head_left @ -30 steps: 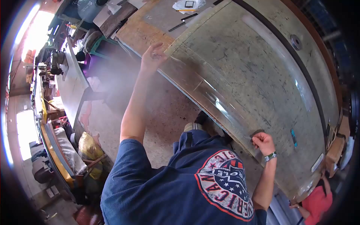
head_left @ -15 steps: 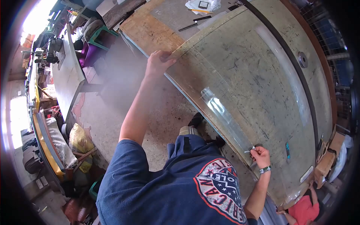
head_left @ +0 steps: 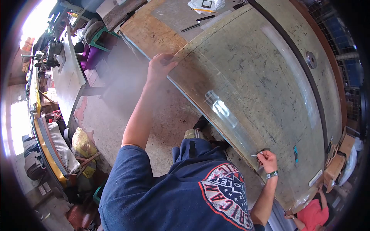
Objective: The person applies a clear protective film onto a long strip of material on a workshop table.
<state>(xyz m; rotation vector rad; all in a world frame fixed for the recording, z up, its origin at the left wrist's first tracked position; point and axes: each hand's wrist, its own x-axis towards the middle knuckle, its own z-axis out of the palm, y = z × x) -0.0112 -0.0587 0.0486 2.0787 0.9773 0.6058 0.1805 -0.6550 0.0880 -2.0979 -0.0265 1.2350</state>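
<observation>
A large clear plastic sheet [head_left: 246,69] lies over the worktable, with bright glare along its near side. My left hand [head_left: 158,70] is at the sheet's near left corner, closed on its edge, thumb on top and fingers curled. Farther along the same side, my right hand [head_left: 267,161] rests low over the sheet, its thumb and fingers pinched together. From that pinch a small, thin, pale tip [head_left: 254,155] sticks out; the fingers hide the rest of the object. A teal-handled cutter [head_left: 295,154] lies to the right of this hand.
A long dark strip [head_left: 296,54] crosses the sheet, with a grey metal disc [head_left: 311,60] beyond it. Black rulers [head_left: 190,27], a pencil [head_left: 204,10] and a plastic bag [head_left: 210,4] lie at the back. Another person in pink [head_left: 313,213] is at the table's far right end.
The view has shifted slightly. Both hands keep nearly the same places on the sheet and the same grips.
</observation>
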